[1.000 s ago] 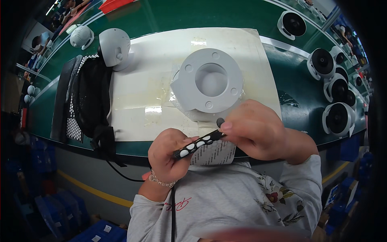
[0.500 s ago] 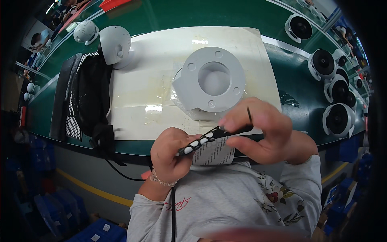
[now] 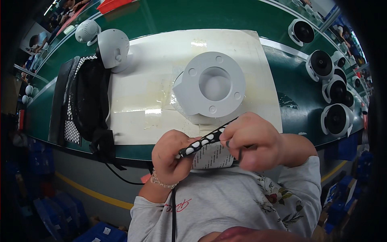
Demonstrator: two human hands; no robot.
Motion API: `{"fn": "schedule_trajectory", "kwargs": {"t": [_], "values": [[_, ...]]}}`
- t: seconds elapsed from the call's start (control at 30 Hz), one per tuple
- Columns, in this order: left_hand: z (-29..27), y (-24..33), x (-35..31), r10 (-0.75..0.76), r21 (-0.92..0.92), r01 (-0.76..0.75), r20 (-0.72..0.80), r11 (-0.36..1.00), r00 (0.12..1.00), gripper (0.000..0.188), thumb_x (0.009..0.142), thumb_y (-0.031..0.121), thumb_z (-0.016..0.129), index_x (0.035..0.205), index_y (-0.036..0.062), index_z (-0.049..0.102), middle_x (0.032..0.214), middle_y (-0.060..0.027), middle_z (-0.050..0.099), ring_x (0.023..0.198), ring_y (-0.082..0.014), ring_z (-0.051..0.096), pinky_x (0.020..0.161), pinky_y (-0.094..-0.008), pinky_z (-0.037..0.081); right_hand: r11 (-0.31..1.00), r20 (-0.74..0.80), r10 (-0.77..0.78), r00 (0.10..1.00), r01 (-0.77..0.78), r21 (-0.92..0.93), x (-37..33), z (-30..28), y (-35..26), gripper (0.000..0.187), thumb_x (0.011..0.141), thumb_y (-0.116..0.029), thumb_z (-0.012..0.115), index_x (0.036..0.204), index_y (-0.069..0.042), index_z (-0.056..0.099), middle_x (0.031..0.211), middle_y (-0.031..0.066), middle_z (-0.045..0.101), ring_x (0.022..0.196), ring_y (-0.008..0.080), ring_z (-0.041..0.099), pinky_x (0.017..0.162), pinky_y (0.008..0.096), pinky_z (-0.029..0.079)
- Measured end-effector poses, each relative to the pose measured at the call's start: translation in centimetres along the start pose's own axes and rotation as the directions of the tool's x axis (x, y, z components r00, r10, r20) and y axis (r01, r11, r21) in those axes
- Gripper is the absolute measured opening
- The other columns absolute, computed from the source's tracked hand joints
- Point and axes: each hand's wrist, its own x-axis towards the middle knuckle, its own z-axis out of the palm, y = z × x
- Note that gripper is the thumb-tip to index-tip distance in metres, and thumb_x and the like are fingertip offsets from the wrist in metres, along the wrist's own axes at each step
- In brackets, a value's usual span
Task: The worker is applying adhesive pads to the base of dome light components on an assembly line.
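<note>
One thin black strip with a row of white oval spots is held between the two hands, just off the near edge of the worktop and in front of the person's chest. One white printed label hangs beneath it. The left hand is clenched around the strip's lower left end, fingers curled tight. The right hand is closed on the upper right end, fingertips pinched together; one thin dark piece (perhaps a cord, too small to tell) is also gripped there. One white mat is laid on the green worktop, reaching its near edge. One grey round flanged part is set on the mat's near middle, over clear plastic. Two white dome-shaped units are placed by the mat's far left corner. One black bundle lies beside the mat's left edge. At least five round black-and-white units are lined along the worktop's right edge.
</note>
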Motion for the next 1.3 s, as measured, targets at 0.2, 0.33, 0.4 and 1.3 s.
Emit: {"fn": "schedule_trajectory", "kwargs": {"t": [0.2, 0.33, 0.4, 1.3], "values": [[-0.1, -0.1, 0.5, 0.018, 0.036, -0.018, 0.018, 0.999, 1.000, 0.029, 0.059, -0.014, 0.054, 0.084, -0.0002, 0.053, 0.067, -0.0104, 0.055, 0.059, -0.0208, 0.051, 0.055, -0.0297, 0.041, 0.984, -0.248, -0.039, 0.968, -0.006, -0.178, 0.3, 0.6, 0.6, 0.071, 0.066, 0.016, 0.062, 0.123, -0.013, 0.030, 0.087, 0.0125, 0.051, 0.068, 0.0221, 0.058, 0.055, 0.0316, 0.048], [-0.3, -0.7, 0.6, 0.091, 0.021, -0.092, 0.023, 0.996, 0.996, 0.043, 0.048, -0.011, 0.053, 0.089, 0.0015, 0.058, 0.069, -0.0067, 0.056, 0.060, -0.0224, 0.054, 0.054, -0.0308, 0.043, 0.981, -0.222, -0.056, 0.974, 0.013, -0.192, 0.5, 0.7, 0.5, 0.071, 0.063, 0.017, 0.062, 0.121, -0.014, 0.035, 0.087, 0.0109, 0.051, 0.070, 0.0235, 0.058, 0.055, 0.0323, 0.047], [-0.4, -0.8, 0.8, 0.112, -0.002, -0.112, 0.009, 0.994, 0.994, 0.044, 0.048, -0.011, 0.054, 0.090, 0.0015, 0.058, 0.069, -0.0067, 0.056, 0.060, -0.0226, 0.054, 0.054, -0.0308, 0.043, 0.975, -0.205, -0.102, 0.973, 0.057, -0.214, 0.6, 0.8, 0.5, 0.071, 0.062, 0.018, 0.062, 0.120, -0.014, 0.036, 0.087, 0.0104, 0.051, 0.070, 0.0236, 0.058, 0.055, 0.0323, 0.047], [0.6, -3.3, 0.5, 0.115, 0.108, -0.122, 0.072, 0.987, 0.991, 0.032, 0.050, -0.005, 0.057, 0.082, 0.0001, 0.060, 0.121, -0.0158, 0.052, 0.072, -0.0235, 0.059, 0.061, -0.0303, 0.047, 0.767, -0.258, 0.096, 0.961, -0.237, -0.597, 4.5, -4.1, 0.7, 0.057, 0.075, 0.005, 0.057, 0.126, -0.005, 0.033, 0.103, 0.0128, 0.059, 0.082, 0.0184, 0.059, 0.073, 0.0296, 0.045]]}}
